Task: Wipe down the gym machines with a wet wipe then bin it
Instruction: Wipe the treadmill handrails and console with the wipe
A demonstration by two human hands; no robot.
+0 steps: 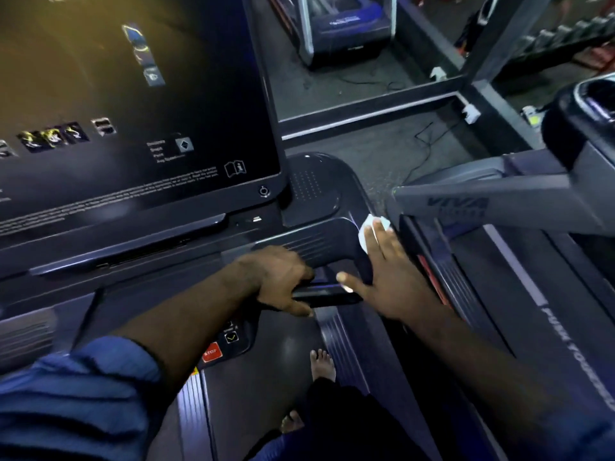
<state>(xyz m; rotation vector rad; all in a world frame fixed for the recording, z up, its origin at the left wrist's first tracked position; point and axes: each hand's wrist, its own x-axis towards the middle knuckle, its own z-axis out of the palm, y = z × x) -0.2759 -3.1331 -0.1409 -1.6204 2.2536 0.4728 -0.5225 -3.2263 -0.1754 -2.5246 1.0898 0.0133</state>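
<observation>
- Pressing flat on the wet wipe (pixel 365 235), the right hand (pixel 389 277) is lying with its fingers straight and spread. The white wipe is showing under and just past the fingertips.
- The wipe is sitting on the right-hand corner of the treadmill (pixel 312 241), on the dark ribbed arm below the console, close to the edge.
- The left hand (pixel 283 281) is curling round a short dark handlebar (pixel 327 294), with fingers wrapped over the top and the thumb underneath. The right thumb is lying just beside the bar's far end.
- A blue sleeve (pixel 83 394) is covering the left upper arm, while both forearms are showing bare.
- The big screen (pixel 133 111) is glowing faintly above the left hand, showing small icons and lines of blurred text.
- A red stop button (pixel 212 352) is showing below the left forearm.
- Two bare feet (pixel 322 364) are standing on the dark belt (pixel 266 377) — one ahead of the other.
- A second machine (pixel 492 201) is standing just to the right, its grey rail running close past the wipe.
- A thin cable (pixel 427 144) is trailing across the floor (pixel 382 151) beyond the console.
</observation>
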